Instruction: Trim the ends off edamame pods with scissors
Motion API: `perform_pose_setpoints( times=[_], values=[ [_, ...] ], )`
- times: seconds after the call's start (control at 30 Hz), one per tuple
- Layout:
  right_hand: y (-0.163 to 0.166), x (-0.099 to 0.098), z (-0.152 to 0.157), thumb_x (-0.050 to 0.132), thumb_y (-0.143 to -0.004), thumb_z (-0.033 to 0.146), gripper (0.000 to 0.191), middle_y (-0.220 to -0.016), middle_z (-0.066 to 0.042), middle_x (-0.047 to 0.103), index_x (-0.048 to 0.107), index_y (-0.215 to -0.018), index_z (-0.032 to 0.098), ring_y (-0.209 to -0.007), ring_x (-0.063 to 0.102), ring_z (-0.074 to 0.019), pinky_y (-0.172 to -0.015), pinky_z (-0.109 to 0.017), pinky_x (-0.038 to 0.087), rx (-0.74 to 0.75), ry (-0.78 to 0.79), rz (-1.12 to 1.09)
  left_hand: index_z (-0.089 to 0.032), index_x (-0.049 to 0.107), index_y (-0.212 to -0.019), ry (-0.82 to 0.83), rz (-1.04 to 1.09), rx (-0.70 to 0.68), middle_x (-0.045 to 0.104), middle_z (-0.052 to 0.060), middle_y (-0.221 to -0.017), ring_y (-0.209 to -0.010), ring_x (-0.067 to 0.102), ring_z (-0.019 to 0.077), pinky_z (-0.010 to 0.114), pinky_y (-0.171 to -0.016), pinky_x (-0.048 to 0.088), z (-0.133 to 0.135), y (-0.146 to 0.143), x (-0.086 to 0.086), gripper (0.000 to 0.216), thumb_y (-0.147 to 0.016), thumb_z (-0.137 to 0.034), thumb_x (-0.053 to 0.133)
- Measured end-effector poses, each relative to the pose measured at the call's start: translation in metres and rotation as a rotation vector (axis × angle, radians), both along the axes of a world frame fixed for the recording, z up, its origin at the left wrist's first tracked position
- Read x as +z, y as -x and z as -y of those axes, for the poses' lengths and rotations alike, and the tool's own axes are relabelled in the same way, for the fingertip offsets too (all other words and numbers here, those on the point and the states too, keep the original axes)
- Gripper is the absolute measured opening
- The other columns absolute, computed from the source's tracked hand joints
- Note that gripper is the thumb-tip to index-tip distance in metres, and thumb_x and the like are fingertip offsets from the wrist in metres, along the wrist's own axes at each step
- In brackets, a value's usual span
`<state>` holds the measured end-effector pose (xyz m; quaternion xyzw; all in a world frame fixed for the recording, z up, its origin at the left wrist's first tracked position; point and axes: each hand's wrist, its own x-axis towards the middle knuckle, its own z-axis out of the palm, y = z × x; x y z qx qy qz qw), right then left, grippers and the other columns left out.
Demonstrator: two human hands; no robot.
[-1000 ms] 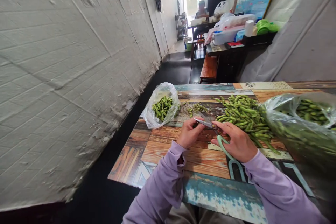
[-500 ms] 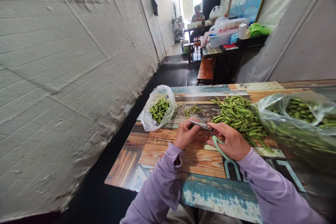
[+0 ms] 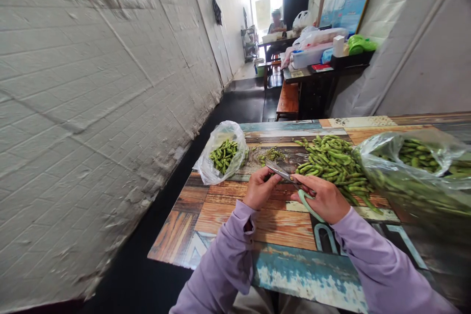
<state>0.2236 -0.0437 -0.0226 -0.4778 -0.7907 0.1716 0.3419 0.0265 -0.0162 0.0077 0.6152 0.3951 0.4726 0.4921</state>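
Note:
My right hand (image 3: 327, 199) grips a pair of scissors (image 3: 282, 172) with pale green handles, blades pointing left and nearly closed. The blade tips lie at the fingertips of my left hand (image 3: 260, 189), whose thumb and fingers are pinched together. What they pinch is hidden behind the fingers and blades. Right behind my right hand spreads a heap of green edamame pods (image 3: 331, 159). Small trimmed bits (image 3: 272, 155) lie scattered beyond the blades. Left of them, an open clear plastic bag (image 3: 203, 167) holds more pods (image 3: 224, 155).
A large clear bag of pods (image 3: 408, 181) stands at the right of the patterned wooden table (image 3: 279, 225). A white brick-pattern wall (image 3: 91, 108) runs along the left. Further back are a bench (image 3: 288, 99), a loaded table (image 3: 305, 76) and a seated person (image 3: 276, 27).
The scissor blades have come together from a wider opening. Both hands remain in nearly the same place, and the heaps look unchanged.

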Motion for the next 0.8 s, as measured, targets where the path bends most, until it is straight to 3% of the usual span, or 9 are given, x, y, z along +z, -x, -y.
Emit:
perform_pose_setpoints(
  times=[0.17, 0.3, 0.43, 0.53, 0.8],
  values=[
    [-0.0008, -0.0010, -0.0028, 0.061, -0.077, 0.041, 0.043, -0.100, -0.006, 0.069, 0.060, -0.117, 0.025, -0.080, 0.065, -0.0207, -0.074, -0.033, 0.053, -0.111, -0.020, -0.056, -0.015, 0.067, -0.076, -0.063, -0.013, 0.092, 0.061, 0.004, -0.077, -0.077, 0.054, 0.0152, 0.025, -0.071, 0.042, -0.0027, 0.0019, -0.0024, 0.021, -0.072, -0.036, 0.068],
    [-0.0026, 0.0014, -0.0040, 0.060, -0.078, 0.040, 0.043, -0.104, -0.007, 0.067, 0.059, -0.118, 0.024, -0.083, 0.065, -0.0214, -0.074, -0.034, 0.053, -0.223, -0.022, -0.076, -0.016, 0.062, -0.080, 0.178, 0.185, 0.121, 0.054, -0.001, -0.065, -0.056, 0.047, 0.0077, 0.019, -0.052, 0.037, -0.0045, 0.0032, -0.0060, 0.027, -0.069, -0.040, 0.071],
    [0.0000, 0.0018, -0.0028, 0.063, -0.075, 0.041, 0.051, -0.096, -0.005, 0.065, 0.054, -0.122, 0.024, -0.079, 0.062, -0.0192, -0.072, -0.032, 0.053, -0.148, 0.016, -0.062, -0.017, 0.055, -0.082, 0.381, 0.443, 0.089, 0.055, -0.003, -0.066, -0.048, 0.043, 0.0042, 0.015, -0.042, 0.029, -0.0059, 0.0049, -0.0044, 0.037, -0.062, -0.039, 0.076],
    [0.0025, -0.0004, -0.0018, 0.065, -0.075, 0.042, 0.055, -0.095, -0.005, 0.063, 0.052, -0.125, 0.024, -0.080, 0.061, -0.0194, -0.075, -0.034, 0.052, -0.105, 0.012, -0.032, -0.016, 0.053, -0.084, 0.406, 0.518, 0.076, 0.060, -0.001, -0.073, -0.049, 0.044, 0.0035, 0.014, -0.040, 0.028, -0.0068, 0.0060, -0.0031, 0.038, -0.061, -0.036, 0.076],
    [0.0039, 0.0032, 0.0008, 0.065, -0.074, 0.043, 0.056, -0.099, -0.006, 0.062, 0.051, -0.125, 0.024, -0.086, 0.060, -0.0213, -0.079, -0.035, 0.051, -0.079, -0.044, 0.013, -0.016, 0.051, -0.085, 0.398, 0.522, 0.038, 0.058, -0.003, -0.068, -0.046, 0.042, 0.0029, 0.013, -0.038, 0.025, -0.0047, 0.0031, -0.0034, 0.036, -0.064, -0.032, 0.075]
  ],
)
